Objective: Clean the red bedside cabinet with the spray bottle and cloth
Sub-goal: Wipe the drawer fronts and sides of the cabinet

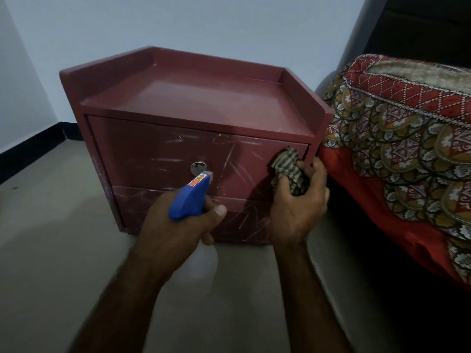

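The red bedside cabinet (178,103) stands on the floor in front of me, with two scuffed drawer fronts and a round metal knob (198,167) on the upper one. My left hand (175,230) grips a spray bottle with a blue trigger head (190,197), its nozzle aimed at the upper drawer near the knob. The bottle's pale body (206,258) shows below my fist. My right hand (298,202) holds a bunched striped cloth (288,165) against the right end of the upper drawer front.
A bed with a red patterned cover (407,149) presses close to the cabinet's right side. Pale walls (229,21) with a black skirting board (33,146) lie behind and to the left. Grey floor (51,250) stretches to my left and under my arms.
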`<state>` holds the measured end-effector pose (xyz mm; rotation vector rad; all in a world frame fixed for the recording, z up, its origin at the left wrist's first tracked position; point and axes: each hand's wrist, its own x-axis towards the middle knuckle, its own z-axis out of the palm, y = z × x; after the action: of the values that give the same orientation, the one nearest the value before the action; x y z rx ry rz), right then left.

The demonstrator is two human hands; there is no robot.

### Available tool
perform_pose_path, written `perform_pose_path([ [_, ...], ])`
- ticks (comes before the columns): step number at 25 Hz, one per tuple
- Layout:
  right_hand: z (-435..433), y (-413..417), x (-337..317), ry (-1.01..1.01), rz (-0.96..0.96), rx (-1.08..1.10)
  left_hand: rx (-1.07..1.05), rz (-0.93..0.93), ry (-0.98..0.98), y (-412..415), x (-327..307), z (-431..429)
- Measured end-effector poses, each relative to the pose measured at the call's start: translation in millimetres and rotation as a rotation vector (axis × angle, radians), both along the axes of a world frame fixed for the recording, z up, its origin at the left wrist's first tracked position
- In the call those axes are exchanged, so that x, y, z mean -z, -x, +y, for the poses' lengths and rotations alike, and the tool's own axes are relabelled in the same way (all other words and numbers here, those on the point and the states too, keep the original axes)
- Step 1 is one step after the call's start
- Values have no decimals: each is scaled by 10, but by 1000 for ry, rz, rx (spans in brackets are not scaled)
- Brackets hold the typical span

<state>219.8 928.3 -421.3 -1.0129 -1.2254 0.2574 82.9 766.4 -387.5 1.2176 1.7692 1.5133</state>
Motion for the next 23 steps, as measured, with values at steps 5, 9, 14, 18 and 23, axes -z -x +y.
perform_pose_path([
  [5,-141,247,-52,-20,-94,-101,-20,-7,6,52,8,2],
  [9,-44,200,-100,6,24,-1,-20,-11,4,113,11,-19],
  [14,-136,321,-72,-52,-137,-118,-30,-20,-7,162,-10,-74],
  [18,6,168,-123,-27,1,-12,-29,-23,-18,219,-34,-109],
  [23,-243,509,-38,-8,-182,-200,-20,-34,-37,180,-88,-111],
])
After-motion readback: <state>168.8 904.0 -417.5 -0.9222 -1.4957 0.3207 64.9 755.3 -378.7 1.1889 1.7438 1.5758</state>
